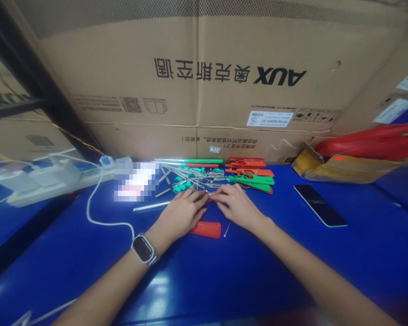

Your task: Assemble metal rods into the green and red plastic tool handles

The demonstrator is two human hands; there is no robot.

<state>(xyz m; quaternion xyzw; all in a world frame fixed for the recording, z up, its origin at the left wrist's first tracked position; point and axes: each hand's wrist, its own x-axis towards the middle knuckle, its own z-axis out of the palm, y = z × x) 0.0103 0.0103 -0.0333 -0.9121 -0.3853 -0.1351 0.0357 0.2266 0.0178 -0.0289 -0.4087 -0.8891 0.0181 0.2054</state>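
On the blue table, my left hand (183,212) and my right hand (237,203) meet fingertip to fingertip. Both have their fingers closed around a small part between them, too small to name. Below my left hand lies a red sleeve (206,229), partly under its fingers. A thin metal piece (227,229) rests beneath my right hand. Just beyond my hands is a pile of metal rods and wires (199,175) with green parts. Green sleeves (258,180) and orange-red sleeves (250,163) are stacked behind my right hand. A silver rod (151,207) sticks out left of my left hand.
A phone (319,206) lies at the right, before an open carton (350,168) with red plastic. A power strip (54,181) with chargers and a white cable (91,203) is at the left, beside a pixelated bright object (136,182). A large cardboard box (204,90) stands behind.
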